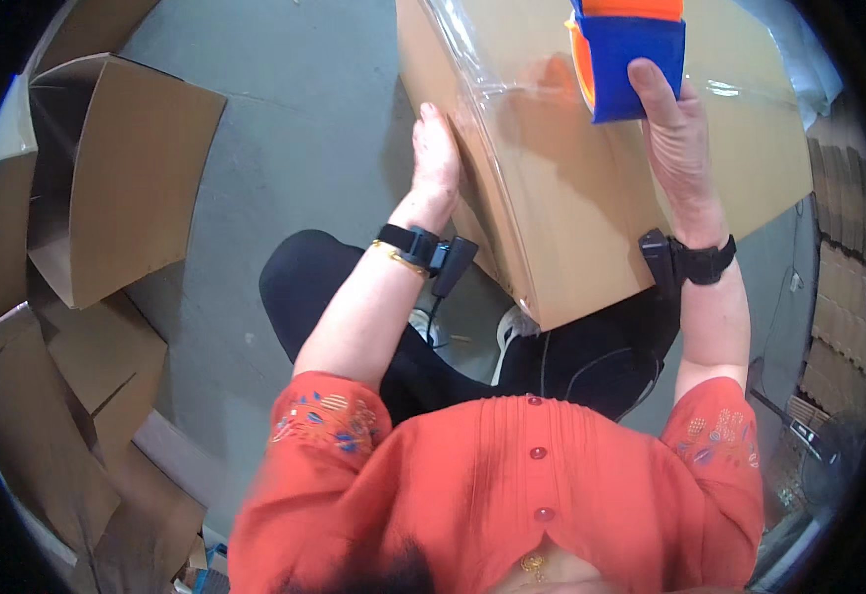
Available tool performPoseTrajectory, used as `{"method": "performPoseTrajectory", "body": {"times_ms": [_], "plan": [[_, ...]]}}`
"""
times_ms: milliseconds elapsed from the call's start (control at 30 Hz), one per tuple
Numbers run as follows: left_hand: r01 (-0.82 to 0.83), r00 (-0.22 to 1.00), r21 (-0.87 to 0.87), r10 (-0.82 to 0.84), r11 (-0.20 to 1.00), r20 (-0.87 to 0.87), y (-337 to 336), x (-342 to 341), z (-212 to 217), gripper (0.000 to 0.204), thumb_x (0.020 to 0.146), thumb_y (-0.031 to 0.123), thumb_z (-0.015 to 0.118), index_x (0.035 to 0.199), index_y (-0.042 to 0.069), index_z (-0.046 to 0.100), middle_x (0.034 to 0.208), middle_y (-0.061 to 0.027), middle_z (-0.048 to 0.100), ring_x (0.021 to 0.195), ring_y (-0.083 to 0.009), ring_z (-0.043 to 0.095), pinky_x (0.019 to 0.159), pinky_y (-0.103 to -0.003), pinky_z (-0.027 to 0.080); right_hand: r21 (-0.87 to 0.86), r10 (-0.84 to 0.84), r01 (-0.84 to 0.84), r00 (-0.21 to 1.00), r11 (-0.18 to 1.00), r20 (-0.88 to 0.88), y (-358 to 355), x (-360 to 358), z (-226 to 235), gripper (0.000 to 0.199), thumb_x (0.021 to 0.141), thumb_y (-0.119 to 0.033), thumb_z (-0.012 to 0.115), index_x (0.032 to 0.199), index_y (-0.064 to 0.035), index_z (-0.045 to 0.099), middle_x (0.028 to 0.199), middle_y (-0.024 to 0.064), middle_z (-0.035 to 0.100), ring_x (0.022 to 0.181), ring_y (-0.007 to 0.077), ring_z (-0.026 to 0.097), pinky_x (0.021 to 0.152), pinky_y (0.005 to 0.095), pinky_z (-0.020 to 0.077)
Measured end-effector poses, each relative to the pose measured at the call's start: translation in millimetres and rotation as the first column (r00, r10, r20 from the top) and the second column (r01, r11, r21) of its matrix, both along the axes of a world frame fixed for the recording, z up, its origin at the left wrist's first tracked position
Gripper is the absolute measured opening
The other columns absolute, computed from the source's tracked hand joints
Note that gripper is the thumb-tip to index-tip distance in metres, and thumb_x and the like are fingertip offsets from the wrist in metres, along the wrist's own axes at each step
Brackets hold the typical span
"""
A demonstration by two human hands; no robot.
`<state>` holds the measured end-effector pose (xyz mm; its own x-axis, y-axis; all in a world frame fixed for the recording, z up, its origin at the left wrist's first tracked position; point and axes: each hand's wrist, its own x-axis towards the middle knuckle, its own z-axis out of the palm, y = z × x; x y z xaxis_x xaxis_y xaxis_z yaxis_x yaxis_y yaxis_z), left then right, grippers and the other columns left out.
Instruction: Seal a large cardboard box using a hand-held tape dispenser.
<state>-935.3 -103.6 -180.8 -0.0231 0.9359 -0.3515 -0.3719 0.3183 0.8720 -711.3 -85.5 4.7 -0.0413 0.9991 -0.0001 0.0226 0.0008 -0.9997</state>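
A large brown cardboard box (591, 247) stands tilted in front of my knees, with clear tape (467, 54) along its upper left edge and across its top. My left hand (436, 158) lies flat against the box's left side, fingers stretched out and nothing in it. Above the top of the box, my right hand (675, 139) grips a blue-and-orange block-shaped thing (636, 69), its thumb on the blue face. The picture's upper edge cuts that thing off, and I cannot tell its exact kind. The fingers behind it are mostly hidden.
An open cardboard box (141, 188) stands at the left, with more cardboard pieces (42, 406) below it. Stacked flat cardboard (844, 267) lines the right side. Translucent plastic (807, 59) lies at the far right. Thin cables hang near my knees over the grey floor (284, 139).
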Motion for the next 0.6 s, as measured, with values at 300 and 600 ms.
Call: {"method": "performPoseTrajectory", "body": {"times_ms": [300, 600], "plan": [[-0.036, 0.996, -0.135, 0.024, 0.990, -0.088, -104, -36, 116, 0.027, 0.097, 0.003, 0.052, 0.124, -0.002, 0.052, 0.117, -0.0096, 0.055, 0.102, -0.0181, 0.059, 0.085, -0.032, 0.052, -0.104, -0.076, 0.064, 0.990, 0.992, -0.114, -12, -36, 37, 0.042, 0.098, -0.038, 0.071, 0.124, -0.0050, 0.067, 0.112, 0.0059, 0.071, 0.099, 0.0151, 0.067, 0.089, 0.0290, 0.0522], [0.641, 0.692, 0.412, -0.254, 0.648, -0.676, -159, -41, 160, 0.045, 0.070, 0.002, 0.084, 0.108, 0.004, 0.060, 0.113, -0.0163, 0.057, 0.101, -0.0300, 0.060, 0.081, -0.038, 0.054, 0.014, 0.051, -0.050, 0.995, 0.999, -0.080, -9, -31, 34, 0.047, 0.096, -0.040, 0.075, 0.126, -0.0057, 0.065, 0.109, -0.0008, 0.069, 0.096, 0.0086, 0.064, 0.086, 0.0240, 0.0513]]}}
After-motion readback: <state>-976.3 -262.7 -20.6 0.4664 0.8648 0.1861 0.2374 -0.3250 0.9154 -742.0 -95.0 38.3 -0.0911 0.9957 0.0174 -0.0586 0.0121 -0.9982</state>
